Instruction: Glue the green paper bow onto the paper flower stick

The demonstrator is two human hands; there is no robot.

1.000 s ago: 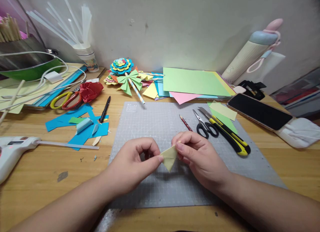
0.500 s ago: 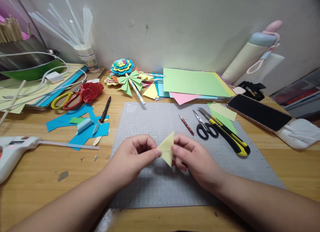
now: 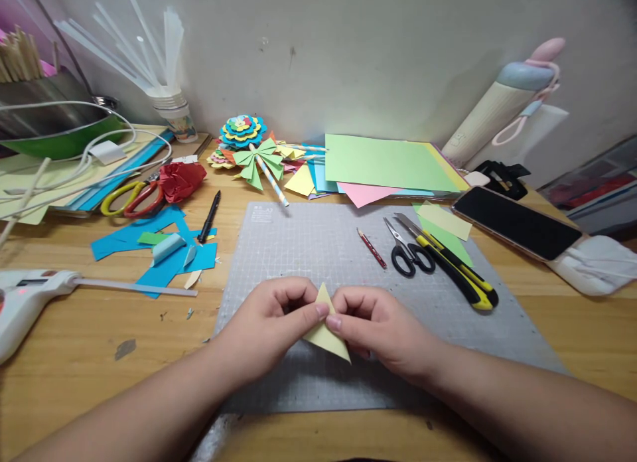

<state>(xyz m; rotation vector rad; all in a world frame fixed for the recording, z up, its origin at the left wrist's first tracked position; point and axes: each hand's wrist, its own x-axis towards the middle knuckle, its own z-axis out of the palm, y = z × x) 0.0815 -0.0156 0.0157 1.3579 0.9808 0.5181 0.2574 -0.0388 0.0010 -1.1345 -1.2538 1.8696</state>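
Observation:
A small pale yellow folded paper point(image 3: 329, 342), triangular in outline, is pinched between my two hands above the grey cutting mat point(image 3: 298, 249). My left hand point(image 3: 279, 316) presses its thumb on the paper's left side, fingers curled behind. From the other side, my right hand point(image 3: 383, 326) grips it with the thumb tip close to the left thumb. One point of the paper sticks up between the hands and another points down to the right. Fingertips behind the paper are hidden. Beyond my right hand lie a short pencil point(image 3: 371, 247), black-handled scissors point(image 3: 409, 253) and a yellow-black utility knife point(image 3: 455, 269).
At the left are a white glue gun point(image 3: 37, 299), blue paper scraps point(image 3: 164, 263), a black pen point(image 3: 210, 216) and red-yellow scissors point(image 3: 132, 196). Paper flowers point(image 3: 243, 130) and coloured sheets point(image 3: 388, 163) lie by the wall. A phone point(image 3: 517, 223) rests at the right.
The folded paper has turned and come slightly lower and nearer. My hands have drawn together, so both thumbs now meet on its face.

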